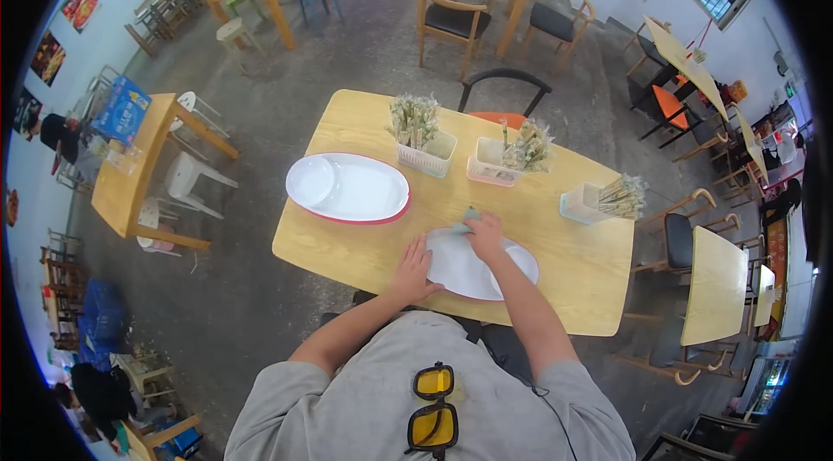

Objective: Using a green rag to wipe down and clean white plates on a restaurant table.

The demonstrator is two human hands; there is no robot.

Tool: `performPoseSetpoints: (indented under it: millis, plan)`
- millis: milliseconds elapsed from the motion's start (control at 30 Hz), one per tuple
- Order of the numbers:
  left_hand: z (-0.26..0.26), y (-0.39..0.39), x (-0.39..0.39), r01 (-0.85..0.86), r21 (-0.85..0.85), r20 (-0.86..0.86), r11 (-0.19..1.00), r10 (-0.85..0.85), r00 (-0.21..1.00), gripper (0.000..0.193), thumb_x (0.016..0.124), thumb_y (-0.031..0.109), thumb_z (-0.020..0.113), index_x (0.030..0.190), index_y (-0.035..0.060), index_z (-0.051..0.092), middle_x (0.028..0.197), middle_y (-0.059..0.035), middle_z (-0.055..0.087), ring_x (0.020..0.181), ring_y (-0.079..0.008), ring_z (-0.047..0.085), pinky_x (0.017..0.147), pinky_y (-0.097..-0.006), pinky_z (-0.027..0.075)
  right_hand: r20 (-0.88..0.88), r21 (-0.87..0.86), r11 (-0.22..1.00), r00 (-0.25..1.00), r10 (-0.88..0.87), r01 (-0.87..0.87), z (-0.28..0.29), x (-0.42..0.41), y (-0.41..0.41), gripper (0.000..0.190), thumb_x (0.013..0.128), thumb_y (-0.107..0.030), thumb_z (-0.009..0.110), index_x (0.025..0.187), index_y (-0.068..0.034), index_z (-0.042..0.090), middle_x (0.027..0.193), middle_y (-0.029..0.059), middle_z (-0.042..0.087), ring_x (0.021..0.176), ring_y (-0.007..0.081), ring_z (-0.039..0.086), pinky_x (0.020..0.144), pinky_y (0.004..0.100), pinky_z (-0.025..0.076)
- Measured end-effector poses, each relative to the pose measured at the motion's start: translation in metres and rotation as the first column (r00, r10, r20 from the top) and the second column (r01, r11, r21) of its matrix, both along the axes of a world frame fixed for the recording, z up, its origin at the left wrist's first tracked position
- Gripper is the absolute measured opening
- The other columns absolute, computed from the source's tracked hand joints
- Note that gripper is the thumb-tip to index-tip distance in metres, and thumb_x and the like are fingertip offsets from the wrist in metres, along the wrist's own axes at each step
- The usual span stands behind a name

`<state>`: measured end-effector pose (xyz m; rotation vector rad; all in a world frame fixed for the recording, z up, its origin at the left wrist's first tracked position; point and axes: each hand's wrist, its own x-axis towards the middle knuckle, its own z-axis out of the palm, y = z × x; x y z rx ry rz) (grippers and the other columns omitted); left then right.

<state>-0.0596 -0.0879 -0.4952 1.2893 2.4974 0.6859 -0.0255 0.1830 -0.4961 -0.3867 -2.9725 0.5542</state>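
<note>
On the light wooden table (364, 252) lies a white oval divided plate with a red rim (455, 265). My left hand (413, 269) rests against the plate's left edge, fingers fairly flat; nothing shows in it. My right hand (485, 236) presses a grey-green cloth (467, 221) on the plate's far rim, and its forearm covers part of the plate. Farther left sits another white oval plate, also divided and red-edged (371, 187). Beyond the plates stand plastic baskets with bundles of wrapped sticks: a white one (426, 158), a pinkish one (491, 168) and a pale bluish one (579, 204).
A black-framed chair with an orange seat (498, 117) stands at the table's far side. To the left is a wooden table (136, 168) with white stools (189, 178) beside it. Another table (716, 285) with chairs stands at right. People are at the far left edge.
</note>
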Motion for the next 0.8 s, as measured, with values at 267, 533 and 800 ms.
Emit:
performPoseSetpoints:
  millis: [267, 533, 800]
  plan:
    - [-0.005, 0.003, -0.002, -0.096, 0.156, 0.182, 0.983, 0.067, 0.981, 0.097, 0.081, 0.048, 0.092, 0.149, -0.0085, 0.05, 0.164, -0.0359, 0.036, 0.154, -0.0481, 0.037, 0.126, -0.0588, 0.033, 0.069, -0.011, 0.964, 0.962, -0.263, 0.264, 0.011, 0.066, 0.053, 0.035, 0.085, -0.025, 0.085, 0.118, -0.017, 0.081, 0.123, 0.0167, 0.068, 0.119, 0.0385, 0.061, 0.105, 0.0527, 0.047]
    - [-0.03, -0.005, -0.105, -0.943, -0.21, 0.97, 0.259, 0.177, -0.167, 0.085, 0.095, 0.051, 0.083, 0.152, -0.0009, 0.048, 0.129, -0.0205, 0.064, 0.116, -0.0324, 0.067, 0.1, -0.0456, 0.057, 0.028, 0.05, 0.928, 0.928, -0.371, 0.37, 0.012, 0.101, 0.057, 0.033, 0.086, -0.027, 0.085, 0.118, -0.019, 0.08, 0.113, 0.0151, 0.067, 0.114, 0.0382, 0.061, 0.099, 0.0524, 0.047]
    - [-0.038, 0.001, -0.135, -0.956, -0.22, 0.938, 0.193, 0.31, -0.153, 0.031, 0.101, 0.022, 0.069, 0.121, -0.0003, 0.066, 0.108, -0.0142, 0.072, 0.088, -0.0254, 0.073, 0.071, -0.0387, 0.06, 0.025, 0.048, 0.916, 0.916, -0.4, 0.399, 0.017, 0.114, 0.058, 0.029, 0.087, -0.028, 0.084, 0.114, -0.018, 0.08, 0.118, 0.0152, 0.066, 0.117, 0.0375, 0.06, 0.101, 0.0523, 0.047]
